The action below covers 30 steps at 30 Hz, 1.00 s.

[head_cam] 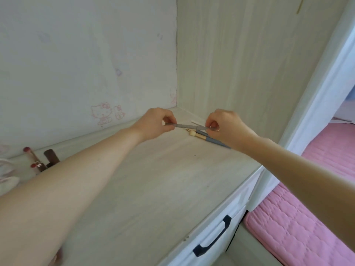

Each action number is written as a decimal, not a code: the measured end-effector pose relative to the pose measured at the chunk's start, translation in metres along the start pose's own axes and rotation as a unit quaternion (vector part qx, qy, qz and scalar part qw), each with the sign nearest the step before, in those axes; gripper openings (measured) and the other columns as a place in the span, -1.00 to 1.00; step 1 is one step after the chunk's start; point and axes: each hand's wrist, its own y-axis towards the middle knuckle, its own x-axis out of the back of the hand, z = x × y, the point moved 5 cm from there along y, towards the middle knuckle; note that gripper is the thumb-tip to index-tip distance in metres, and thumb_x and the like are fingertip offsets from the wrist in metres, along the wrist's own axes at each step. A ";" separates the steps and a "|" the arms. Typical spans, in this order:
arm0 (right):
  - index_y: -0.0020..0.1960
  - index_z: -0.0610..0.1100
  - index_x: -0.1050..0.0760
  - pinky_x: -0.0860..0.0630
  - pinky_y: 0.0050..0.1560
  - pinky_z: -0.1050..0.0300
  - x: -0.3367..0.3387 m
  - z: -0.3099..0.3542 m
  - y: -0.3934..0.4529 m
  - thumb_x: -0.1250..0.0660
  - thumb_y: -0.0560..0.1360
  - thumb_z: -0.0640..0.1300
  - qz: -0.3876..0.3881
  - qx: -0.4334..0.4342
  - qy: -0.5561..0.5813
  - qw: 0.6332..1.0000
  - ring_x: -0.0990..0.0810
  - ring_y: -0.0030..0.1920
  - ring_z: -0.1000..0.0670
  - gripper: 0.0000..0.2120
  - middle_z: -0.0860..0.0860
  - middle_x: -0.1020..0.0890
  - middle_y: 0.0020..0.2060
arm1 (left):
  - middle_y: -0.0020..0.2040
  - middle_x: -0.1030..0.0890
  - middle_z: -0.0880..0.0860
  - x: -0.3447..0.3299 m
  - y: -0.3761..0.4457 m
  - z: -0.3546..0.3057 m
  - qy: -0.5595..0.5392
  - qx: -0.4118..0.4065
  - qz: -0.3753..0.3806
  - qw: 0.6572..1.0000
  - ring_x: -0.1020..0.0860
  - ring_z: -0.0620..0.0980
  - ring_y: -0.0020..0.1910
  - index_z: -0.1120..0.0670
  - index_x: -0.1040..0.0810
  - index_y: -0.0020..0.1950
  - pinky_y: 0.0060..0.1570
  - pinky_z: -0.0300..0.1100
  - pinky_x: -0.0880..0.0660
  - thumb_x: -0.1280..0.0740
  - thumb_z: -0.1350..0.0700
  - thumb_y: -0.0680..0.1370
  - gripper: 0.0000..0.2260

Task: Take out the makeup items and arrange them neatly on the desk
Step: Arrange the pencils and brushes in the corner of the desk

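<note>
1. Slim grey makeup brush (187, 126), held above the desk (153, 179) near the back corner; long axis horizontal, running left to right.
2. Left hand (156, 122) pinches its left end; right hand (223, 127) pinches its right end, fingers curled.
3. Two more brushes (208, 140), grey handles with gold ferrules, lie on the pale wood-grain desk just below.
4. Lipsticks (34, 160) stand far left, by the wall with faint pink cat cartoon (102, 113); no legible writing.

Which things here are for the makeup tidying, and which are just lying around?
For the job:
- grey pencil, pinched by left hand and right hand
- brushes on the desk
- lipsticks

Just there:
- pink mattress
- cat sticker
- drawer handle
</note>
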 end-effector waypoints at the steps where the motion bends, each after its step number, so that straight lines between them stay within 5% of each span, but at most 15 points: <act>1: -0.09 -0.13 -0.58 -0.38 -0.18 0.25 0.002 0.006 -0.005 -0.39 0.44 -0.18 -0.003 0.003 0.014 1.000 -0.48 -0.21 0.02 -0.94 0.05 -0.48 -0.24 | -0.19 -0.65 -0.09 0.008 -0.011 0.000 -0.017 0.009 0.000 1.000 -0.58 -0.19 -0.15 0.02 -0.64 -0.12 0.04 -0.21 -0.49 -0.45 0.17 0.45 -0.94; 5: -0.10 -0.10 -0.58 -0.31 -0.25 0.52 0.006 0.037 -0.027 -0.39 0.43 -0.20 -0.029 0.010 0.064 0.997 -0.44 -0.29 0.16 -0.94 0.09 -0.51 -0.27 | -0.19 -0.69 -0.01 0.039 -0.059 -0.003 -0.113 0.056 -0.001 0.992 -0.62 -0.12 -0.18 0.03 -0.66 -0.16 -0.03 -0.25 -0.52 -0.50 0.19 0.41 -0.92; 9: -0.13 -0.04 -0.59 -0.39 -0.19 0.44 0.003 0.075 -0.052 -0.41 0.41 -0.22 -0.047 0.009 0.133 0.990 -0.53 -0.29 0.18 -0.91 0.11 -0.57 -0.27 | -0.18 -0.65 0.09 0.067 -0.113 0.001 -0.242 0.126 -0.057 0.960 -0.56 -0.08 -0.18 0.03 -0.65 -0.16 -0.07 -0.25 -0.48 -0.51 0.21 0.40 -0.89; 14: -0.12 0.04 -0.56 -0.49 -0.17 0.47 -0.013 0.125 -0.085 -0.45 0.42 -0.20 -0.042 -0.038 0.273 0.960 -0.61 -0.24 0.26 -0.84 0.16 -0.64 -0.27 | -0.07 -0.66 0.15 0.079 -0.171 -0.007 -0.501 0.148 -0.108 0.846 -0.65 0.06 -0.03 0.16 -0.58 -0.14 0.02 -0.13 -0.60 -0.38 0.30 0.46 -0.95; 19: -0.17 -0.02 -0.59 -0.64 -0.11 0.07 -0.036 0.180 -0.108 -0.45 0.42 -0.23 -0.026 -0.074 0.390 0.917 -0.68 -0.26 0.06 -0.88 0.02 -0.69 -0.31 | -0.02 -0.68 0.16 0.089 -0.216 -0.012 -0.612 0.155 -0.176 0.755 -0.66 0.13 0.00 0.17 -0.54 -0.01 -0.06 -0.12 -0.60 -0.34 0.24 0.51 -0.92; 25: -0.21 -0.14 -0.59 -0.64 -0.19 0.10 -0.061 0.243 -0.114 -0.43 0.43 -0.33 0.012 -0.108 0.553 0.826 -0.69 -0.31 -0.05 -0.88 -0.05 -0.67 -0.38 | -0.02 -0.68 0.14 0.105 -0.262 -0.008 -0.609 0.149 -0.231 0.744 -0.65 0.11 0.04 0.21 -0.58 0.09 -0.07 -0.17 -0.60 -0.26 0.28 0.56 -0.84; 30: -0.23 -0.01 -0.60 -0.64 -0.14 0.06 -0.072 0.289 -0.117 -0.41 0.44 -0.24 0.063 -0.057 0.513 0.854 -0.69 -0.21 -0.01 -0.85 -0.03 -0.69 -0.29 | -0.13 -0.67 0.10 0.130 -0.297 0.004 -0.542 0.166 -0.276 0.776 -0.65 0.05 -0.12 0.20 -0.62 0.07 -0.09 -0.14 -0.59 -0.32 0.22 0.55 -0.85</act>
